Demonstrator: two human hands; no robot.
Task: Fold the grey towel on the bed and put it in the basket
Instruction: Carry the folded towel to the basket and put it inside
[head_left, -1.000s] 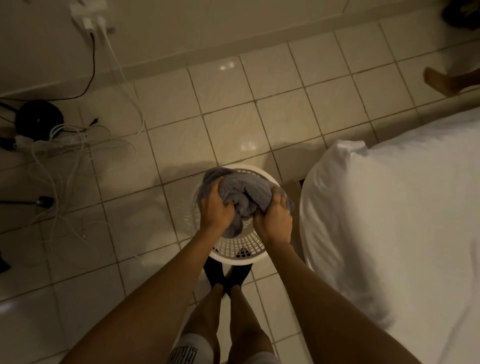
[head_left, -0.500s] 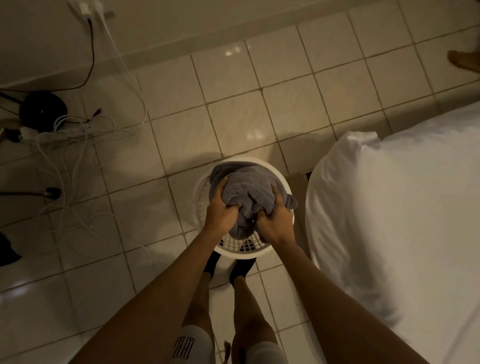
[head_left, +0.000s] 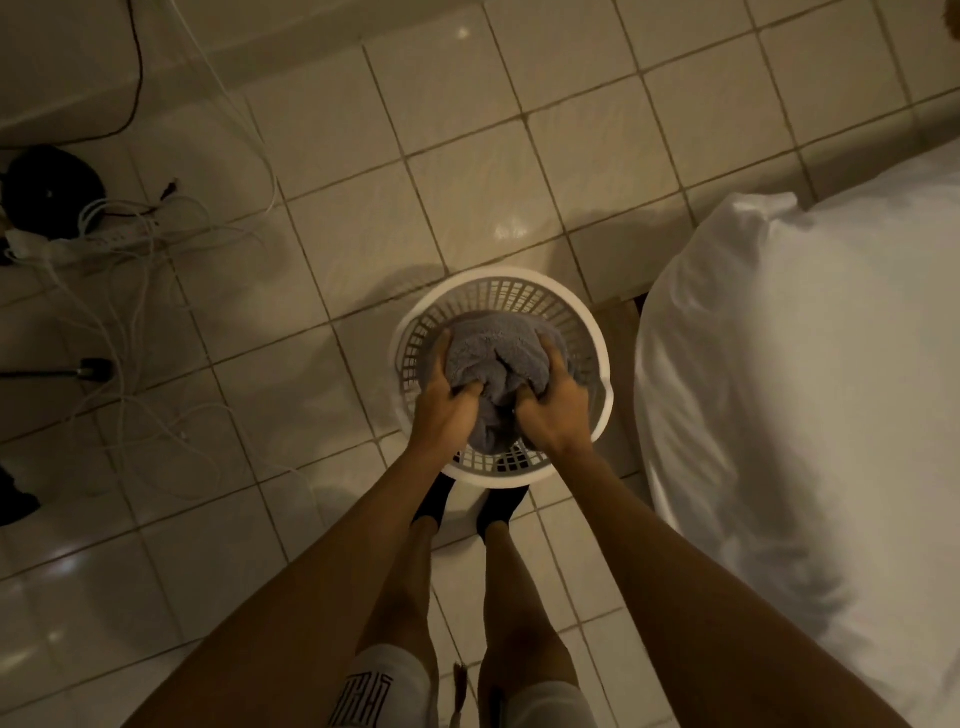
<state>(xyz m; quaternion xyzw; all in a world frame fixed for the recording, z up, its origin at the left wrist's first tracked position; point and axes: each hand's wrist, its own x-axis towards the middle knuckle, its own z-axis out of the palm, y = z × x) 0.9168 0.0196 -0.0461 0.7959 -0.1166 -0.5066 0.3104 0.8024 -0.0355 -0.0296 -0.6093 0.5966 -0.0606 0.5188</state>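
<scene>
The grey towel (head_left: 496, 358) is a bunched bundle sitting down inside the round white lattice basket (head_left: 498, 291) on the tiled floor. My left hand (head_left: 447, 405) grips the towel's left side with curled fingers and the thumb dug into the cloth. My right hand (head_left: 553, 405) grips its right side the same way. Both hands reach inside the basket rim. The towel's underside and the basket's bottom are mostly hidden.
The white bed (head_left: 810, 395) fills the right side, close to the basket. A power strip (head_left: 98, 241) with tangled white cables (head_left: 130, 364) lies on the floor at left beside a black round object (head_left: 49, 189). My feet in black socks (head_left: 467, 506) stand just behind the basket.
The towel has gone down from above the rim into the basket, with both hands holding it and following it down.
</scene>
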